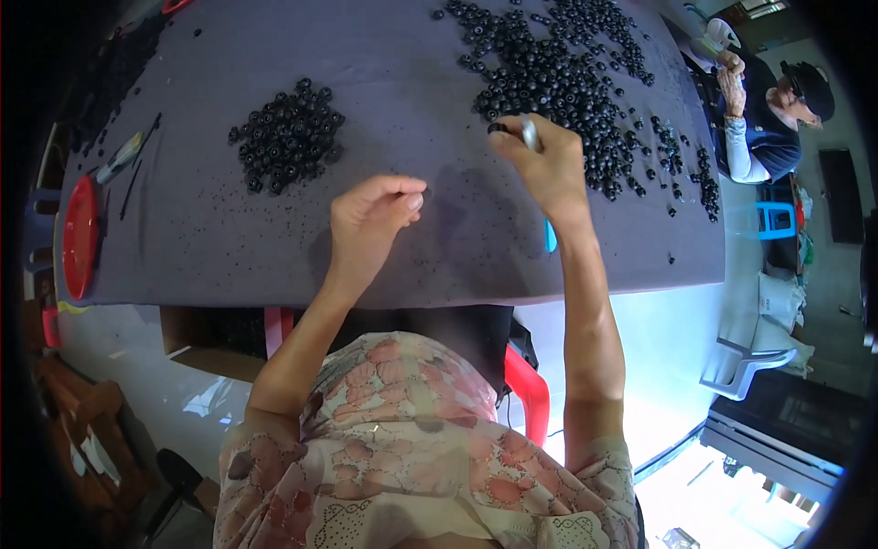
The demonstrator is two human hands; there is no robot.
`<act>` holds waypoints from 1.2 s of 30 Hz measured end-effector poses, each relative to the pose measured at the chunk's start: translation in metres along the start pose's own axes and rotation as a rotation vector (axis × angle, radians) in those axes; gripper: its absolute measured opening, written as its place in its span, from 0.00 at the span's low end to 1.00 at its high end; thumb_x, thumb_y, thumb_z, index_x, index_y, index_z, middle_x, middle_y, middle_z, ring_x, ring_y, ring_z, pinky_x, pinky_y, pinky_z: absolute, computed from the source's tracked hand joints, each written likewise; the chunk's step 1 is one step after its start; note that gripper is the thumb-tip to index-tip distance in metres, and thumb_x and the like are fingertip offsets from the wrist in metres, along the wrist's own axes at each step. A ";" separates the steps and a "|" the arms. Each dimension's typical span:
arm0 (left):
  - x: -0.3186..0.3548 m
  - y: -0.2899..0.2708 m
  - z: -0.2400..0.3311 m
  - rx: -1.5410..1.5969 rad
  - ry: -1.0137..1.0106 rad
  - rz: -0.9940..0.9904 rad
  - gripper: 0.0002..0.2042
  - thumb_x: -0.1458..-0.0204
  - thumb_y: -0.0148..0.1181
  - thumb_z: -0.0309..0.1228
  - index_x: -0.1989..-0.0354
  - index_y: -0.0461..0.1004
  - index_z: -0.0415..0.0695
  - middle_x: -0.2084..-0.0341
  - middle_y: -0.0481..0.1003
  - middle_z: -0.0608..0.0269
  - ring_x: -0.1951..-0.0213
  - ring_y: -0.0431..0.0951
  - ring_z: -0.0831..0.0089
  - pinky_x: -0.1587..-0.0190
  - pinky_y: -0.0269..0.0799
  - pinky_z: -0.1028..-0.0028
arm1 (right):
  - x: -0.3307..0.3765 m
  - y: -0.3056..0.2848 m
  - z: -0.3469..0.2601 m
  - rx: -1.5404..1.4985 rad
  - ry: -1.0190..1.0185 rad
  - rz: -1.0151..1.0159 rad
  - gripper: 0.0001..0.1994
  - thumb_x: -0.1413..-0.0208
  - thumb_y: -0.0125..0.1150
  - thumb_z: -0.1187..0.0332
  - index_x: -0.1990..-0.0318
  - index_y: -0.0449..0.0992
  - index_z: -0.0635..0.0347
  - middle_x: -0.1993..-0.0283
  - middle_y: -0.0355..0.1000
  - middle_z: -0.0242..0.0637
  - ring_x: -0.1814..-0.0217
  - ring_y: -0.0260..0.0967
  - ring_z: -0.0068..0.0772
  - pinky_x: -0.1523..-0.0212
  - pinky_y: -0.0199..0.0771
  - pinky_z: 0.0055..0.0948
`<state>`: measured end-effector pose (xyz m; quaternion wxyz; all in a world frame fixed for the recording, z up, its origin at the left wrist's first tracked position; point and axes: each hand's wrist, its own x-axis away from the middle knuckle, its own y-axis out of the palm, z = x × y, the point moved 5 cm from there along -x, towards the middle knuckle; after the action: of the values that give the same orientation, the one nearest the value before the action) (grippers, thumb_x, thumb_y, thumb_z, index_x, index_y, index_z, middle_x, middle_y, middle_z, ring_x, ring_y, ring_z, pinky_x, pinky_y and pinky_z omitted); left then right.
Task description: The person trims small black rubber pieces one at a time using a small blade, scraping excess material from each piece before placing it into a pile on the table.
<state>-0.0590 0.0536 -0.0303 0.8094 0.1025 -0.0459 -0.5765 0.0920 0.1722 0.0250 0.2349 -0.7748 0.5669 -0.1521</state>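
My left hand (375,220) is raised over the table with thumb and forefinger pinched together; whatever is between them is too small to make out. My right hand (546,169) is closed beside the big pile of black bead-like pieces (530,82). At its fingertips sits a small black round piece (497,128), and a silver-coloured tool (530,134) sticks out of the grip. By the right wrist shows a teal strip (550,236); whether it belongs to the tool I cannot tell. Left of my hands lies a smaller heap of black pieces with holes (288,135).
Dark crumbs dot the grey tablecloth (393,101). At the left edge are a red plate (80,236), a brush (120,157) and thin dark sticks (131,188). Another person (777,119) sits at the right side. Below stand a cardboard box (215,361) and red chair (529,393).
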 end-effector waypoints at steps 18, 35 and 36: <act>0.031 0.068 0.033 0.456 -0.208 -0.299 0.07 0.51 0.48 0.23 0.65 0.71 0.36 0.72 0.72 0.60 0.68 0.72 0.76 0.64 0.68 0.78 | 0.131 -0.010 -0.037 0.122 -0.668 0.426 0.13 0.69 0.58 0.85 0.70 0.73 0.64 0.73 0.65 0.36 0.76 0.65 0.28 0.80 0.65 0.21; 0.052 0.082 0.039 0.397 -0.199 -0.341 0.10 0.59 0.53 0.15 0.65 0.69 0.35 0.71 0.71 0.60 0.69 0.71 0.77 0.63 0.69 0.79 | 0.152 -0.028 -0.024 -0.197 -0.564 0.386 0.12 0.65 0.57 0.85 0.69 0.71 0.65 0.72 0.65 0.36 0.76 0.61 0.23 0.78 0.62 0.18; 0.053 0.082 0.038 0.393 -0.199 -0.346 0.10 0.59 0.53 0.15 0.65 0.69 0.35 0.71 0.71 0.60 0.69 0.71 0.77 0.63 0.69 0.79 | 0.153 -0.026 -0.023 -0.174 -0.598 0.362 0.13 0.65 0.57 0.84 0.67 0.70 0.64 0.73 0.65 0.35 0.76 0.61 0.22 0.79 0.61 0.17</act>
<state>0.0274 0.0250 0.0226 0.6550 0.2067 -0.2181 -0.6933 0.1488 0.0292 0.0537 0.3466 -0.6892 0.6119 0.1745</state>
